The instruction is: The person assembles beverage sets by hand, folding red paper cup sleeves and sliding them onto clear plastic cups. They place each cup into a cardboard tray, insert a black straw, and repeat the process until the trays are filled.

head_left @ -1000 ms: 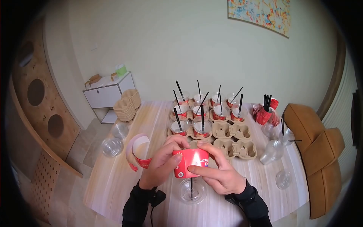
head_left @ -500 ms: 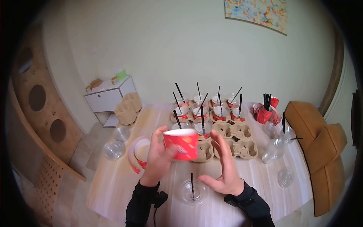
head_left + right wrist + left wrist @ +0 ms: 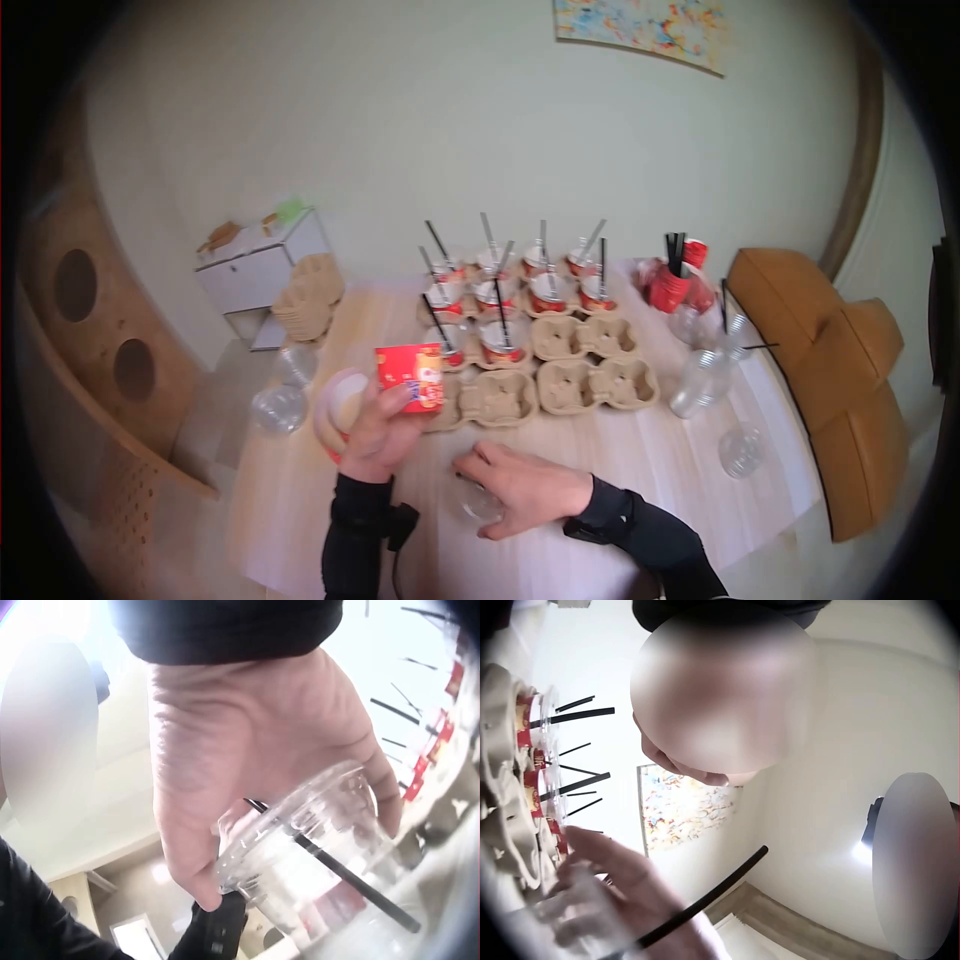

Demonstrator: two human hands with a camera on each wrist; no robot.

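Note:
My left hand [image 3: 378,440] holds up a red printed paper cup sleeve [image 3: 410,375] over the table, thumb across its front. My right hand [image 3: 530,488] has its fingers and thumb around the rim of a clear plastic cup [image 3: 315,855]. A black straw [image 3: 352,889] slants through this cup, and in the head view the hand hides most of it. Beyond both hands, several lidded cups [image 3: 502,340] with red sleeves and black straws sit in brown pulp cup carriers [image 3: 500,400].
Left of the hands lie curved red-and-white sleeves [image 3: 328,415] and clear cups or lids [image 3: 280,408]. Stacked carriers [image 3: 300,310] stand at the back left. To the right are a red holder of straws [image 3: 668,290], clear cups [image 3: 700,380] and a clear lid [image 3: 742,452].
The red sleeve, first pressed between both hands, opened into a ring and is now in the left hand alone, farther left. My right hand has let go of it and reached down to the clear cup.

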